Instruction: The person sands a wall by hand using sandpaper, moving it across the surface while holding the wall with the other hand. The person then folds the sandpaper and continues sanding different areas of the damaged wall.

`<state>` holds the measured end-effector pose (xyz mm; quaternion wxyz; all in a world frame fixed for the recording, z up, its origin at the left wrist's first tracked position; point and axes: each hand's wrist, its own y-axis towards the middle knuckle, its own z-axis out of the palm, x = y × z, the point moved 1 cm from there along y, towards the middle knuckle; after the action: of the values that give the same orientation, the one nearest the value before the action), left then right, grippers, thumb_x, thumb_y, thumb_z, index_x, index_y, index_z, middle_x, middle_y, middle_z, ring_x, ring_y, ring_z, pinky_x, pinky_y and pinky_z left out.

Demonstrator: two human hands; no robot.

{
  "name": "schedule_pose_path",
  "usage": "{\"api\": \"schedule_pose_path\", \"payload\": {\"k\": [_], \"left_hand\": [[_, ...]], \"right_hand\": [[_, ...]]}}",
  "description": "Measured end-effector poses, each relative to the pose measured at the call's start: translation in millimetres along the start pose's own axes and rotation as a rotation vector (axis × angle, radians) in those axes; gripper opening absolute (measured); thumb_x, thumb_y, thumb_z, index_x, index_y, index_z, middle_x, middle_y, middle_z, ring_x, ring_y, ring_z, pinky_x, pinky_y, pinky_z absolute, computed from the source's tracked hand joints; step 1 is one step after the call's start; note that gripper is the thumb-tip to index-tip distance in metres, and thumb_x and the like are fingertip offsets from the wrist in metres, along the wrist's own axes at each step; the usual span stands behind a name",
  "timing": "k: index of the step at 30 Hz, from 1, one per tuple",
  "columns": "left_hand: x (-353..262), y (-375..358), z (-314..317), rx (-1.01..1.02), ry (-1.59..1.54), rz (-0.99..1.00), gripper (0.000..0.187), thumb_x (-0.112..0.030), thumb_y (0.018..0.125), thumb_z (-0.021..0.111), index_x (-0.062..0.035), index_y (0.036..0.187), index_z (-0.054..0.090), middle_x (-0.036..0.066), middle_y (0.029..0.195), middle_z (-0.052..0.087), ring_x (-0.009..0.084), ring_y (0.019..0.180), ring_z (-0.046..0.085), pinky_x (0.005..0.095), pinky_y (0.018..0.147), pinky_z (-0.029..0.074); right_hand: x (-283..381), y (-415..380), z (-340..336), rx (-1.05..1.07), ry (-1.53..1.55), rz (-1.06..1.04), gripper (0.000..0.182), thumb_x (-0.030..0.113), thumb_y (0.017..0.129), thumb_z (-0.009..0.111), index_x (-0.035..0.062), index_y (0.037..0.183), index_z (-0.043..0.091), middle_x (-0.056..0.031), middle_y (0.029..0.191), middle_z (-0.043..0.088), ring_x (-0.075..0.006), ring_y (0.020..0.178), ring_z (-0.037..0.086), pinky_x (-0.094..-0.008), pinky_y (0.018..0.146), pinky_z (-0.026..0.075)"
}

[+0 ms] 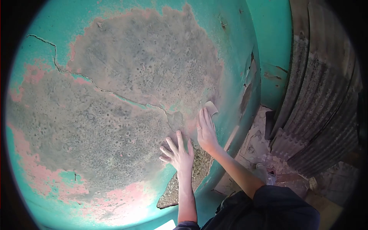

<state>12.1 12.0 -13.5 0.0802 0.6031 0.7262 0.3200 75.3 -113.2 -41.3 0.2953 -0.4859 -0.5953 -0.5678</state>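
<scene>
At one o'clock from the right hand's (207,135) pressed-together fingers, the held pale sheet (211,108) protrudes; long axis partly hidden. Left hand (180,155), fingers spread, lies farther, toward seven.

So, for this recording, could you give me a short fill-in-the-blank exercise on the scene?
1. The pale sheet shows at the fingertips of the person's ____ hand.
2. The left hand has its fingers not pressed together but spread ____.
3. From the picture's upper ____ corner area, the crack runs down toward the hands.
4. At the picture's right side, the sheets with ridges are ____, not flat.

Missing words: right; apart; left; corrugated.
</scene>
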Motion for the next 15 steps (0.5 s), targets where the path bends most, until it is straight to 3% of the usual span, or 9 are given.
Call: {"api": "schedule_pose_path", "payload": {"k": [2, 4, 5, 9, 14, 15], "left_hand": [[0.7, -1.8, 6.1, 0.001, 0.041, 0.024, 0.073, -0.061, 0.096, 0.056, -0.0321, 0.161, 0.036, 0.027, 0.166, 0.023, 0.0675, 0.146, 0.011, 0.0840, 0.107, 0.004], [-0.8, -1.5, 4.0, 0.015, 0.028, 0.016, 0.074, -0.061, 0.096, 0.057, -0.0321, 0.161, 0.036, 0.027, 0.166, 0.023, 0.0674, 0.145, 0.012, 0.0841, 0.107, 0.006], [0.0, -1.5, 2.8, 0.036, 0.021, 0.012, 0.074, -0.061, 0.096, 0.057, -0.0321, 0.161, 0.036, 0.026, 0.166, 0.023, 0.0673, 0.145, 0.013, 0.0842, 0.107, 0.008], [-1.8, 1.9, -0.7, 0.057, 0.020, 0.001, 0.075, -0.061, 0.096, 0.057, -0.0322, 0.161, 0.036, 0.026, 0.167, 0.021, 0.0670, 0.145, 0.014, 0.0843, 0.107, 0.009], [-1.3, 1.6, -5.4, 0.117, -0.020, -0.017, 0.075, -0.061, 0.095, 0.057, -0.0321, 0.161, 0.035, 0.025, 0.167, 0.020, 0.0671, 0.145, 0.015, 0.0849, 0.106, 0.012], [-1.1, 2.1, -7.5, 0.112, -0.024, -0.017, 0.075, -0.061, 0.095, 0.057, -0.0321, 0.161, 0.035, 0.025, 0.167, 0.020, 0.0671, 0.145, 0.015, 0.0849, 0.106, 0.012]], "right_hand": [[-2.1, -9.0, 3.8, -0.007, 0.031, -0.023, 0.061, 0.014, 0.104, 0.046, -0.0043, 0.159, 0.025, -0.0319, 0.164, 0.022, -0.0491, 0.152, 0.022, -0.0545, 0.123, 0.020], [-1.7, -32.7, 13.1, 0.079, -0.015, -0.037, 0.063, 0.018, 0.105, 0.043, 0.0049, 0.163, 0.021, -0.0309, 0.164, 0.020, -0.0490, 0.152, 0.020, -0.0590, 0.120, 0.022], [-5.1, -34.2, 11.1, 0.104, -0.082, 0.008, 0.060, 0.017, 0.106, 0.043, 0.0053, 0.162, 0.024, -0.0337, 0.163, 0.021, -0.0505, 0.151, 0.021, -0.0564, 0.120, 0.025], [-17.2, 19.7, -10.4, -0.084, 0.136, -0.036, 0.058, 0.017, 0.106, 0.045, 0.0046, 0.161, 0.029, -0.0350, 0.163, 0.019, -0.0533, 0.150, 0.020, -0.0532, 0.121, 0.026], [-19.0, 7.7, -8.4, -0.071, 0.173, -0.064, 0.060, 0.014, 0.106, 0.045, 0.0016, 0.161, 0.025, -0.0358, 0.163, 0.018, -0.0535, 0.151, 0.017, -0.0529, 0.122, 0.024], [-18.1, -7.2, 0.0, -0.018, 0.144, -0.068, 0.060, 0.012, 0.105, 0.045, 0.0008, 0.161, 0.024, -0.0347, 0.164, 0.017, -0.0503, 0.153, 0.016, -0.0491, 0.123, 0.025]]}}
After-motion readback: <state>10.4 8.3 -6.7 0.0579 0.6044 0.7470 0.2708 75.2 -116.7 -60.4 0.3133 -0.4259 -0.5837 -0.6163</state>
